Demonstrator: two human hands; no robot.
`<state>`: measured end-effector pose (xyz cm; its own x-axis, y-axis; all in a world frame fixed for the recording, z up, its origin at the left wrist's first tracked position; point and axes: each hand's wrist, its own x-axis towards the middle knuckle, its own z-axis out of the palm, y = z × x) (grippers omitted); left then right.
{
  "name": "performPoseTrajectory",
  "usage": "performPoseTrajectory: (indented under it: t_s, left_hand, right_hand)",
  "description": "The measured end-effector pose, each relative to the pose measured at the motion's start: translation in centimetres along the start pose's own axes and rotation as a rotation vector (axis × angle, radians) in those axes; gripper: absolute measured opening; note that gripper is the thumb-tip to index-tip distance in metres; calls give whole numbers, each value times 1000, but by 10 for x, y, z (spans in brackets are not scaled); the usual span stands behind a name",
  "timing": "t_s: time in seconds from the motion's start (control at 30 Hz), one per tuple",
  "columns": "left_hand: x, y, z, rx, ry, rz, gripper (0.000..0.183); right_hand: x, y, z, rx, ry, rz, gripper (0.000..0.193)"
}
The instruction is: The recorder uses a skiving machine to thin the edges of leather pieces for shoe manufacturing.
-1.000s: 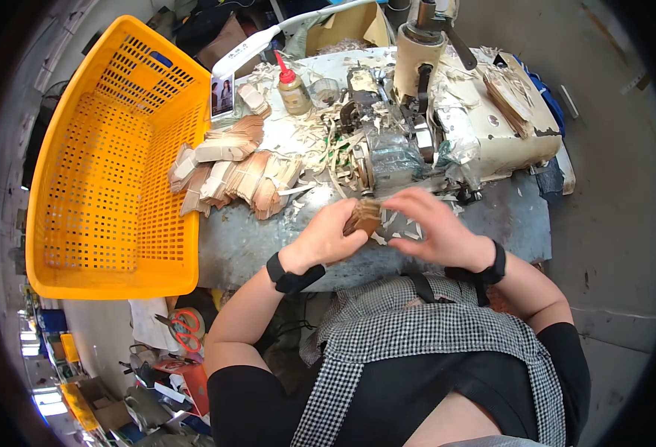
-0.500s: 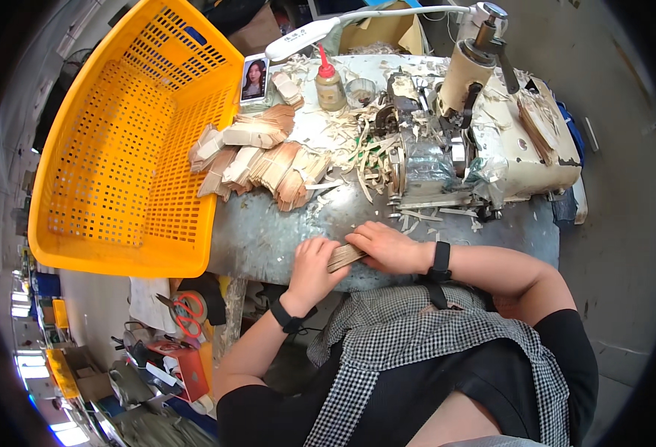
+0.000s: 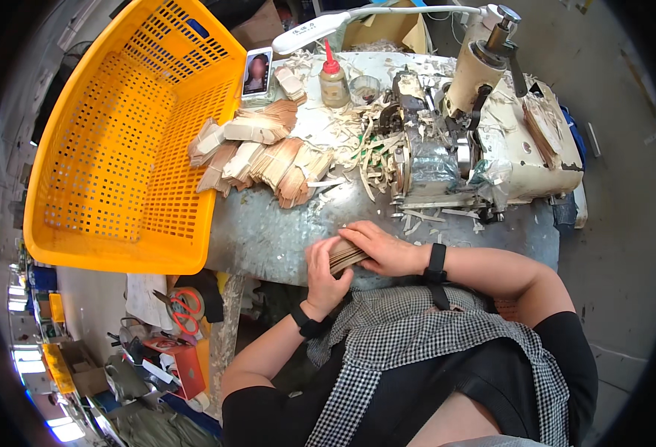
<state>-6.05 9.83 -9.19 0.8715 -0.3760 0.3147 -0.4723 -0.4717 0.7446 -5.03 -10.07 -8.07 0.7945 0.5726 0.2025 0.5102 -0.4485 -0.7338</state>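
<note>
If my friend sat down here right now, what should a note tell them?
Left hand and right hand both grip one stack of tan strips at the table's near edge. More strips are piled by the yellow basket, which shows nothing inside. Trimmings lie around the machine. Done: one stack gathered. Left: the pile, by the look of it.

Bare table [image 3: 268, 231] ahead lies open; beyond, tan piece heaps [image 3: 268, 160] (left) and the machine [image 3: 447, 160] block passage

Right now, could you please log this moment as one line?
left hand: grips stack | right hand: rests on stack | stack of tan pieces: at near table edge | orange basket: left
</note>
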Motion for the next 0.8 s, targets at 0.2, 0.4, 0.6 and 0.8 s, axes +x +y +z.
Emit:
performPoseTrajectory:
  t_s: [0.2,0.4,0.6,0.8]
  left_hand:
    - [13,14,-12,30,16,38,61]
    - [9,1,-7,10,-97,60,59]
    - [18,9,-14,67,-149,56,57]
    - [57,-2,-41,133,-538,147,64]
  right_hand:
    - [6,-8,-10,-29,46,-40,55]
    - [3,-5,-3,-157,-34,-44,51]
    - [7,-12,-15,-257,28,-68,46]
    - [3,-8,-20,-282,-40,-86,37]
